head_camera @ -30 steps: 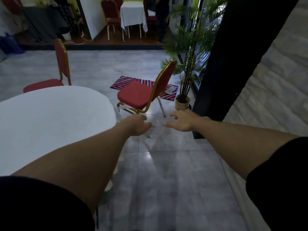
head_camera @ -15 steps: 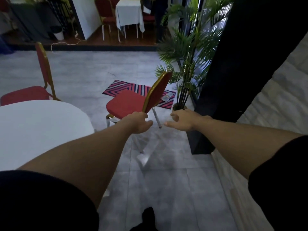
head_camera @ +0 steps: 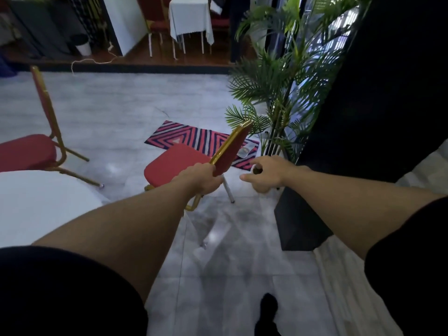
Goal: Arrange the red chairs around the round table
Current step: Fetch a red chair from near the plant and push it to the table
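A red chair [head_camera: 174,163] with a gold frame stands on the grey floor ahead of me, its backrest toward me. My left hand [head_camera: 200,179] is closed around the lower edge of that backrest. My right hand [head_camera: 264,173] hovers to the right of the backrest with fingers spread, holding nothing. The white round table [head_camera: 36,204] fills the lower left. A second red chair [head_camera: 29,151] stands at the table's far side, at the left edge of view.
A potted palm [head_camera: 278,93] stands right behind the chair. A black pillar [head_camera: 363,117] and a pale stone wall [head_camera: 363,275] close off the right. A striped red mat [head_camera: 194,137] lies on the floor. Far back, a step leads to a white-clothed table [head_camera: 190,18].
I have moved closer to the chair. My left hand reached forward and closed on its backrest; my right hand stayed open beside it.
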